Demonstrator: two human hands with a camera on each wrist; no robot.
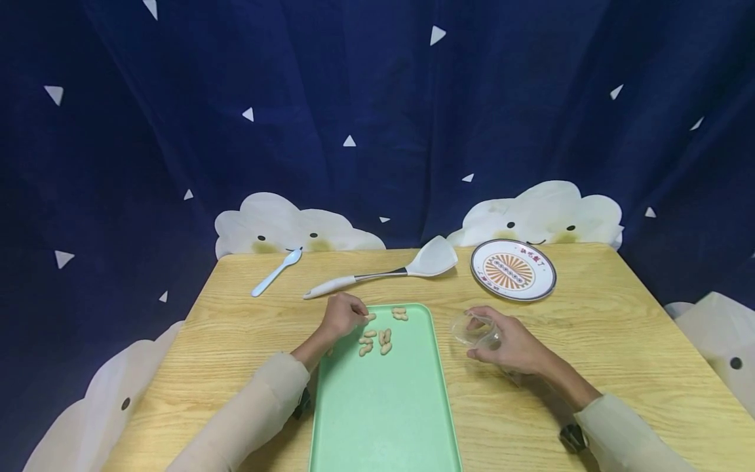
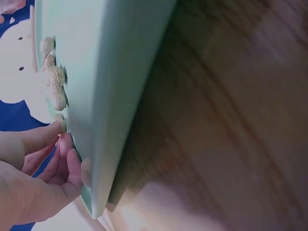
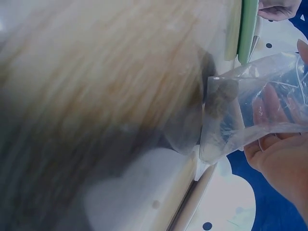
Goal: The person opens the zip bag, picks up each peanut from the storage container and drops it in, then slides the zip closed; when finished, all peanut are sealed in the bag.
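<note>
My left hand [image 1: 344,316] is over the far left corner of the green tray [image 1: 386,406], its thumb and fingertips pinching a peanut [image 1: 370,317]. Several more peanuts [image 1: 386,349] lie on the tray in small groups, with another group close to the far rim. In the left wrist view, one peanut [image 2: 86,172] lies by the tray's wall, beside the curled fingers. Right of the tray, my right hand [image 1: 513,344] grips a clear plastic bag [image 3: 224,139] with its mouth spread around the fingers. Something brownish shows through near the bag's bottom; its kind is unclear.
Behind the tray lies a spatula [image 1: 433,257] with a white head and handle. A small light-blue spoon [image 1: 276,272] is at the back left. A patterned round plate [image 1: 545,272] sits at the back right of the wooden table [image 1: 613,314], before a dark blue curtain [image 1: 377,85].
</note>
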